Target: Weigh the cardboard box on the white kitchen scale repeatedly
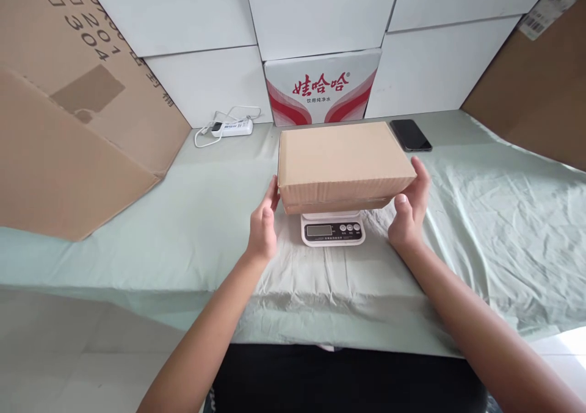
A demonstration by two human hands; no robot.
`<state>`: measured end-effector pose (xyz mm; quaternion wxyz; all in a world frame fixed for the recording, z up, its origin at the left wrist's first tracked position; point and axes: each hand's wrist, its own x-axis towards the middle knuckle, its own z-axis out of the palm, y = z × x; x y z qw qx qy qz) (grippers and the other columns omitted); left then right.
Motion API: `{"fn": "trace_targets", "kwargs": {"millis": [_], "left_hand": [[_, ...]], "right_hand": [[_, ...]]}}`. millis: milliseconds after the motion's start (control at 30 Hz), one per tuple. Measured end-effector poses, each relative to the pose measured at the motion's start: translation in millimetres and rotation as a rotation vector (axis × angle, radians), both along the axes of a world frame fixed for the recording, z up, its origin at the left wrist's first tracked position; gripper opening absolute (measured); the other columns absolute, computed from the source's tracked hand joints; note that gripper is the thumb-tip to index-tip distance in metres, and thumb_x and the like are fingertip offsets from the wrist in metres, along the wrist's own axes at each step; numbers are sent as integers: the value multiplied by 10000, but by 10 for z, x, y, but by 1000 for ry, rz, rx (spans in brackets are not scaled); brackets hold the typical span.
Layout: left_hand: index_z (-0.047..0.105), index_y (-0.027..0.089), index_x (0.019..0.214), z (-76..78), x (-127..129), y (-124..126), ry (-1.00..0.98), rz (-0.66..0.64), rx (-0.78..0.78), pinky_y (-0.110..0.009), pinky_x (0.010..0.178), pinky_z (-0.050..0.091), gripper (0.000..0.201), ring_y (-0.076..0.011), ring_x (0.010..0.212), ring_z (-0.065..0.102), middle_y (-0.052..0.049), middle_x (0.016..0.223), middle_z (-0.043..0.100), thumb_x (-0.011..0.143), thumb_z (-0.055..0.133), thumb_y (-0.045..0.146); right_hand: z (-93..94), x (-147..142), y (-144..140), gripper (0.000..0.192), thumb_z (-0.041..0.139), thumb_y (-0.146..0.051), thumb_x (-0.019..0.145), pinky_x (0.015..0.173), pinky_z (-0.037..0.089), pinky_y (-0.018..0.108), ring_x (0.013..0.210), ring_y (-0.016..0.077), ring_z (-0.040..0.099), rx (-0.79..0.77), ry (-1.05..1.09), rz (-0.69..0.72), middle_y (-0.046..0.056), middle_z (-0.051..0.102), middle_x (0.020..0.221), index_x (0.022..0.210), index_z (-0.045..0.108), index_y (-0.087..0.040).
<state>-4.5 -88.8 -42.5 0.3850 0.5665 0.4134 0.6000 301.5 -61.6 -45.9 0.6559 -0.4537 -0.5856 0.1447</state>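
A closed brown cardboard box (343, 157) sits between my two hands, right over a white kitchen scale (334, 230). Whether the box rests on the scale's platform or hangs just above it, I cannot tell. My left hand (264, 227) presses its fingers to the box's left side, thumb upright. On the right end, my right hand (412, 208) has its fingers around the lower corner, with the thumb in front. Below the box's front edge, the scale's display (319, 230) and buttons show; the box hides its platform.
A black phone (411, 135) lies behind the box on the right. At the back left is a white power strip (232, 127) with a cable. White cartons (320, 89) line the back, and large brown cartons (41, 157) flank a green cloth (151, 248).
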Motion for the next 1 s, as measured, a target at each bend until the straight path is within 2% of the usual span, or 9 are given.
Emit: {"fn": "trace_targets", "kwargs": {"millis": [133,300,433,567,633,700,800,900,1000], "left_hand": [[609,265,1677,9,6,-10,-4,-2,9,-501,1427,419,975,-385,1742,436,-123,1831,517,993,421,935],[668,246,1621,29,20,-36,-6,-55,27,-531,1390,467,876,-399,1689,523,-142,1758,613,1033,466,863],[691,245,1594,252,-52,4,-74,-64,67,-552,1364,492,870,-408,1660,560,-141,1720,654,1012,515,867],[766,295,1496,562,-68,354,-125,-118,87,-528,1378,479,831,-397,1653,572,-90,1682,697,965,569,904],[797,297,1439,591,-9,655,-153,-107,80,-531,1381,473,831,-403,1657,566,-82,1657,718,936,592,926],[782,289,1455,500,80,977,-187,-73,54,-525,1372,479,867,-394,1681,537,-85,1644,728,921,588,944],[740,255,1505,226,192,1361,-232,-12,4,-504,1350,495,925,-378,1689,528,-116,1657,712,923,562,950],[719,239,1530,-24,210,1532,-247,22,-77,-470,1339,500,939,-362,1670,556,-136,1681,690,930,557,943],[704,260,1549,-131,181,1551,-244,41,-130,-437,1342,491,903,-334,1679,548,-120,1680,694,970,508,924]], "right_hand": [[29,9,-21,692,552,-771,981,1126,623,691,1380,409,699,2,11,13,75,702,1524,1616,571,-496],[147,-34,-83,690,584,-769,991,1094,662,641,1465,422,658,5,-47,83,93,688,1578,1596,614,-438],[350,-4,-94,779,654,-773,962,1066,681,636,1510,442,633,10,-46,179,77,586,1733,1657,550,-437],[647,4,202,817,628,-848,946,1136,663,653,1621,450,534,29,-91,225,18,562,1752,1674,494,-501],[721,-30,491,921,598,-893,930,1256,586,683,1673,443,476,87,-90,218,51,562,1740,1711,457,-427],[697,-80,807,994,577,-957,891,1329,518,685,1729,440,397,73,-67,177,78,555,1750,1692,491,-376],[497,-155,1177,1037,541,-1005,868,1435,382,650,1763,418,354,-11,-25,137,77,527,1793,1682,513,-363],[221,-195,1316,1098,536,-1022,844,1463,331,638,1765,417,349,-62,19,145,93,524,1800,1686,514,-318],[24,-198,1307,1069,552,-1000,843,1442,381,612,1752,403,369,-90,27,169,88,541,1777,1671,524,-324]]}}
